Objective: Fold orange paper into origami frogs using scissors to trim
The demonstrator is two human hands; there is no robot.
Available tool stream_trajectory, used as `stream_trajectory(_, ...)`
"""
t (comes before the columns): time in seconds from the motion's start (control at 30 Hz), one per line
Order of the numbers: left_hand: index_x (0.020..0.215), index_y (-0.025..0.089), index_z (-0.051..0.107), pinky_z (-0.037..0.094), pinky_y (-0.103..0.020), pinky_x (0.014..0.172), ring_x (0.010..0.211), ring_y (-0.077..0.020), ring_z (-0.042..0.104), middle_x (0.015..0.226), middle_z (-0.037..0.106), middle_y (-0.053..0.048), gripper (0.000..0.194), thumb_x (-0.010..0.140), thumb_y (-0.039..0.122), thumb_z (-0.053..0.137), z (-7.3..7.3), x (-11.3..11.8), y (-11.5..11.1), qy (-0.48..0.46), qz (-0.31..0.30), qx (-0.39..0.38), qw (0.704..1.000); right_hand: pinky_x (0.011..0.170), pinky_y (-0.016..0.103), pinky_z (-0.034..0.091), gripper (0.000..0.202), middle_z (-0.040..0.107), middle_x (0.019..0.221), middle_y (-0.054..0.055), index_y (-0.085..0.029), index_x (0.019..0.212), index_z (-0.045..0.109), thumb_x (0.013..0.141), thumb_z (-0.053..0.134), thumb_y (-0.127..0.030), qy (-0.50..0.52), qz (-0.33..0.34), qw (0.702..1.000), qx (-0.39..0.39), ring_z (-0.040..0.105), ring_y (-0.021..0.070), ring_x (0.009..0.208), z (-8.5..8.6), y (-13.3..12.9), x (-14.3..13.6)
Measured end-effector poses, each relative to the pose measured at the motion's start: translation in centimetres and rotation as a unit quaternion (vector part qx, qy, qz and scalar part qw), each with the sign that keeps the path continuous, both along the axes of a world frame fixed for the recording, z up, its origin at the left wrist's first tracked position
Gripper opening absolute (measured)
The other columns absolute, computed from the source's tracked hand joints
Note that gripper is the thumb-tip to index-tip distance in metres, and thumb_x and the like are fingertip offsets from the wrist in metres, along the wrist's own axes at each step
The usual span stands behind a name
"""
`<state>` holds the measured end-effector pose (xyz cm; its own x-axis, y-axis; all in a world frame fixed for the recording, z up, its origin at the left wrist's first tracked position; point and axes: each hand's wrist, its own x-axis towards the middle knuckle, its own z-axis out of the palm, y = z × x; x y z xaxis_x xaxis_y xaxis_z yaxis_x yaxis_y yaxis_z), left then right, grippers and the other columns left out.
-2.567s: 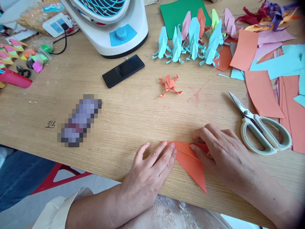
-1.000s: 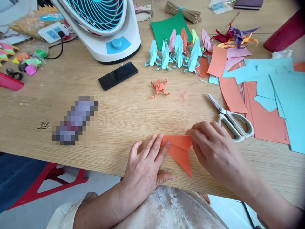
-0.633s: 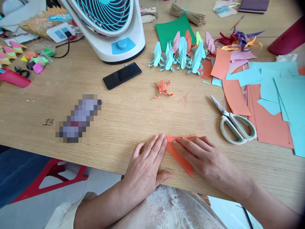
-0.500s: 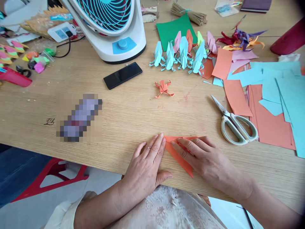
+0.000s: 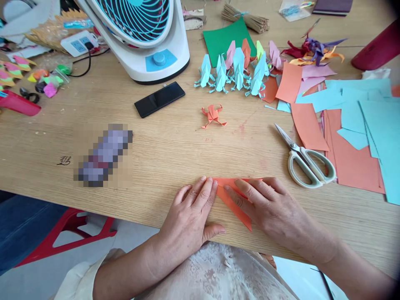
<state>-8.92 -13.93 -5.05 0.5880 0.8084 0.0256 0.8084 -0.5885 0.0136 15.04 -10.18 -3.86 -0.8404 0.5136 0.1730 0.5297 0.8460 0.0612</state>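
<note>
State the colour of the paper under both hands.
Orange; the folded paper shows best in the head view.

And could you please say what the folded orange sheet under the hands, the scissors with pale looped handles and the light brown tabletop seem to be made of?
Folded orange sheet: matte paper, judging by thin edges and flat folds.
Pale-handled scissors: metal blades, by their silvery gleam; smooth, dull handles, probably plastic.
Light brown tabletop: satin wood grain, though possibly laminate.
</note>
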Motion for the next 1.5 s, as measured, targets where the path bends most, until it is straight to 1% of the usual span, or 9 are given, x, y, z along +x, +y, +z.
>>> stream_trajectory(0.13, 0.148, 0.008, 0.044, 0.034, -0.044, 0.108, 0.140, -0.0305, 0.043, 0.152, 0.048, -0.014, 0.081, 0.096, 0.068, 0.031, 0.2, 0.1, 0.0, 0.016, -0.002, 0.001, 1.000, 0.081, 0.045, 0.041, 0.037, 0.061, 0.128, 0.016, -0.009, 0.120, 0.068, 0.090, 0.047, -0.004, 0.000, 0.012, 1.000, 0.011, 0.054, 0.0283, 0.098, 0.0, -0.3, 0.7)
stream_trajectory(0.3, 0.148, 0.011, 0.045, 0.035, -0.044, 0.107, 0.138, -0.0299, 0.045, 0.150, 0.050, -0.013, 0.080, 0.094, 0.070, 0.032, 0.3, 0.2, 0.1, 0.016, 0.008, -0.005, 1.000, 0.081, 0.044, 0.041, 0.031, 0.061, 0.131, 0.017, -0.008, 0.112, 0.070, 0.092, 0.047, -0.006, 0.014, 0.009, 1.000, -0.002, 0.054, 0.0273, 0.098, -0.1, -0.6, 1.4)
stream_trajectory(0.43, 0.148, 0.009, 0.044, 0.034, -0.043, 0.108, 0.140, -0.0286, 0.043, 0.152, 0.048, -0.013, 0.079, 0.096, 0.068, 0.033, 0.0, 0.1, 0.1, -0.013, 0.010, -0.004, 1.000, 0.081, 0.043, 0.041, 0.032, 0.065, 0.125, 0.016, -0.007, 0.113, 0.070, 0.095, 0.043, -0.006, 0.046, 0.007, 0.999, -0.008, 0.055, 0.0248, 0.095, -0.2, -1.0, 2.1)
stream_trajectory(0.57, 0.148, 0.007, 0.043, 0.031, -0.041, 0.110, 0.141, -0.0273, 0.041, 0.154, 0.046, -0.013, 0.074, 0.099, 0.062, 0.033, -0.2, -0.1, 0.1, -0.032, 0.013, -0.006, 0.999, 0.079, 0.042, 0.042, 0.034, 0.067, 0.123, 0.015, -0.010, 0.113, 0.070, 0.095, 0.042, -0.005, 0.057, 0.005, 0.998, -0.003, 0.057, 0.0235, 0.095, -0.4, -1.3, 2.6)
stream_trajectory(0.77, 0.148, 0.009, 0.044, 0.030, -0.045, 0.108, 0.142, -0.0305, 0.040, 0.153, 0.047, -0.014, 0.072, 0.100, 0.061, 0.031, -0.1, -0.1, 0.0, -0.038, 0.032, -0.012, 0.999, 0.078, 0.041, 0.040, 0.029, 0.068, 0.113, 0.016, -0.006, 0.108, 0.071, 0.094, 0.045, -0.002, 0.072, 0.004, 0.997, -0.015, 0.056, 0.0244, 0.094, -0.8, -1.6, 2.7)
stream_trajectory(1.03, 0.147, 0.009, 0.045, 0.029, -0.050, 0.105, 0.141, -0.0329, 0.039, 0.151, 0.049, -0.013, 0.070, 0.101, 0.059, 0.031, 0.2, -0.1, -0.4, -0.014, 0.061, 0.012, 0.998, 0.079, 0.042, 0.041, 0.034, 0.068, 0.109, 0.014, -0.007, 0.114, 0.069, 0.096, 0.041, -0.003, 0.093, 0.008, 0.995, -0.031, 0.057, 0.0250, 0.095, -1.1, -1.6, 2.8)
stream_trajectory(1.2, 0.144, 0.011, 0.049, 0.029, -0.050, 0.107, 0.140, -0.0304, 0.042, 0.146, 0.056, -0.011, 0.064, 0.100, 0.057, 0.039, 0.5, 0.2, -0.2, 0.002, 0.073, 0.018, 0.997, 0.079, 0.043, 0.041, 0.033, 0.067, 0.112, 0.017, -0.006, 0.109, 0.070, 0.095, 0.040, -0.004, 0.100, 0.020, 0.995, -0.017, 0.056, 0.0261, 0.094, -1.1, -1.6, 2.7)
stream_trajectory(1.37, 0.143, 0.009, 0.050, 0.035, -0.044, 0.109, 0.136, -0.0284, 0.046, 0.144, 0.055, -0.017, 0.070, 0.094, 0.060, 0.049, 0.5, 0.1, 0.5, 0.007, 0.022, -0.001, 1.000, 0.079, 0.043, 0.041, 0.035, 0.067, 0.110, 0.017, -0.008, 0.105, 0.071, 0.093, 0.039, -0.003, 0.103, 0.016, 0.994, -0.006, 0.056, 0.0263, 0.092, -1.2, -1.6, 2.4)
stream_trajectory(1.5, 0.142, 0.015, 0.050, 0.031, -0.050, 0.112, 0.136, -0.0291, 0.046, 0.143, 0.055, -0.016, 0.069, 0.091, 0.062, 0.052, 0.8, 0.0, 0.9, 0.020, 0.010, -0.015, 1.000, 0.079, 0.044, 0.042, 0.033, 0.067, 0.112, 0.018, -0.008, 0.103, 0.071, 0.090, 0.042, -0.001, 0.099, 0.029, 0.995, 0.006, 0.057, 0.0271, 0.092, -1.5, -1.7, 2.7)
